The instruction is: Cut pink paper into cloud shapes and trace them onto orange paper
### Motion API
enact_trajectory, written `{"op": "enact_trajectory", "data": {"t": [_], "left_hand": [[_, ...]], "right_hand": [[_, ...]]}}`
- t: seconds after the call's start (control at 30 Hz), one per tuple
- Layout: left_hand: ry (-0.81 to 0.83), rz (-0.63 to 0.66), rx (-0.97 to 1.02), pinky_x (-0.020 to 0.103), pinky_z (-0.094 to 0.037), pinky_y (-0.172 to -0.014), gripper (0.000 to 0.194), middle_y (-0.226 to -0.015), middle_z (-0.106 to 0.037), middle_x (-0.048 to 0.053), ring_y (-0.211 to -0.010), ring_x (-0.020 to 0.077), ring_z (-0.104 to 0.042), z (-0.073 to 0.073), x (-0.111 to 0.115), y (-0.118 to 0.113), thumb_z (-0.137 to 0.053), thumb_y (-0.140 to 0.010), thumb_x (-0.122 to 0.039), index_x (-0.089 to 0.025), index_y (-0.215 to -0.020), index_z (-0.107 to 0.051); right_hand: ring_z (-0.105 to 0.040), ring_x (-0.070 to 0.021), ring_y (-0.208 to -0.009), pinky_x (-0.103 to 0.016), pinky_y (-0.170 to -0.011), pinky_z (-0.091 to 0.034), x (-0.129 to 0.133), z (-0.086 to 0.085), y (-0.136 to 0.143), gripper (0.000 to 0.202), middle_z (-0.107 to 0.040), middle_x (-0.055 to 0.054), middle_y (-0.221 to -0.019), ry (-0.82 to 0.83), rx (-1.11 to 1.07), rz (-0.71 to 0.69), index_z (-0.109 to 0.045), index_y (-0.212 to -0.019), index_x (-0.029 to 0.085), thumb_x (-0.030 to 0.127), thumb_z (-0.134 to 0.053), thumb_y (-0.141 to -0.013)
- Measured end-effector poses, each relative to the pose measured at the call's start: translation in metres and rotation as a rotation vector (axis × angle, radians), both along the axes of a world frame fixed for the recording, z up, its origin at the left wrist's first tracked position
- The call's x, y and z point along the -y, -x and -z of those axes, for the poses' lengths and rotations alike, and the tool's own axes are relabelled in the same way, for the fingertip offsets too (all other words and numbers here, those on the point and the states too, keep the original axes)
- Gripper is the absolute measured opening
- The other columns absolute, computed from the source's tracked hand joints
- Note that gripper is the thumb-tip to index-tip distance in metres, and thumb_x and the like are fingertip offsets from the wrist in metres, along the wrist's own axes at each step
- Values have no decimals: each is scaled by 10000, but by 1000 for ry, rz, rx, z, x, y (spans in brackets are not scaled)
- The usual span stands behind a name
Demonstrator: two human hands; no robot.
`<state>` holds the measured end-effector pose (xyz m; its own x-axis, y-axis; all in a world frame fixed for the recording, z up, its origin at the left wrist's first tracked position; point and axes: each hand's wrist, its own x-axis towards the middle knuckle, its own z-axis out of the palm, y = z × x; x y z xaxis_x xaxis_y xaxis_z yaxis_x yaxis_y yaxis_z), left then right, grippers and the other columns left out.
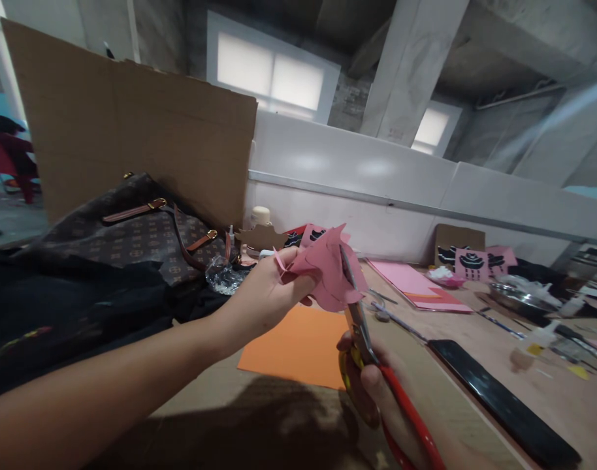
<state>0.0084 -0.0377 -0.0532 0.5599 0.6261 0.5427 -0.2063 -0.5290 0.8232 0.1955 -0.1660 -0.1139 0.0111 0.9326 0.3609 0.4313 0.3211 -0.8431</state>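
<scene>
My left hand [274,281] pinches a pink sheet of paper [325,271], cut to an uneven, curved outline and raised above the table. Faint drawn lines show on the paper. In my right hand [377,385] is a pair of scissors [360,326] with red and yellow handles. Its blades point up and away, and they lie against the right part of the pink paper, one partly hidden by it. Below both hands an orange sheet [293,346] lies flat on the cardboard-covered tabletop.
A brown patterned handbag [146,228] and dark cloth [83,313] lie at left before a cardboard panel [132,124]. To the right are a black phone-like slab [499,398], pink sheets [416,284], a metal bowl [518,297] and a small glue bottle [533,346]. A person [9,143] sits far left.
</scene>
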Motion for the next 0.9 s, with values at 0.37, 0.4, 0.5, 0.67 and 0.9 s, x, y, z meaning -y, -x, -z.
{"op": "enact_trajectory", "data": {"t": [0.37,0.4,0.5,0.67,0.9], "left_hand": [[54,-45,-75,189,-511,-611,74,-699,-614,-17,-680,116,-616,-9,13,-1,-543,-817,-155,-147,-754,-581],[56,-48,-75,187,-507,-607,72,-686,-610,-20,-674,115,-613,-9,13,-1,-545,-808,-153,-151,-741,-572],[60,-32,-74,189,-505,-612,45,-684,-618,-26,-669,112,-619,-9,12,-2,-547,-794,-153,-155,-755,-568],[45,-37,-80,189,-503,-602,63,-682,-610,-24,-684,118,-618,-9,13,-1,-548,-795,-166,-167,-732,-551],[57,-25,-83,220,-530,-625,53,-688,-638,-14,-672,136,-641,-5,10,-2,-566,-813,-212,-172,-780,-574]], "right_hand": [[-658,-208,-978,-397,-816,-588,1,-10,-4,290,-642,-91,-1203,-19,67,5,-621,-1216,184,352,-604,-981],[-659,-203,-971,-390,-812,-588,2,-11,-5,279,-644,-90,-1199,-19,72,3,-625,-1209,186,349,-601,-983],[-663,-189,-933,-367,-783,-592,2,-13,-5,260,-653,-83,-1167,-17,81,-4,-630,-1189,183,342,-600,-985],[-665,-196,-929,-375,-773,-594,0,-12,-4,287,-653,-83,-1158,-6,85,-7,-621,-1203,171,350,-609,-979],[-653,-213,-995,-406,-830,-584,0,-12,-3,287,-639,-94,-1220,7,66,3,-623,-1218,192,355,-599,-983]]}}
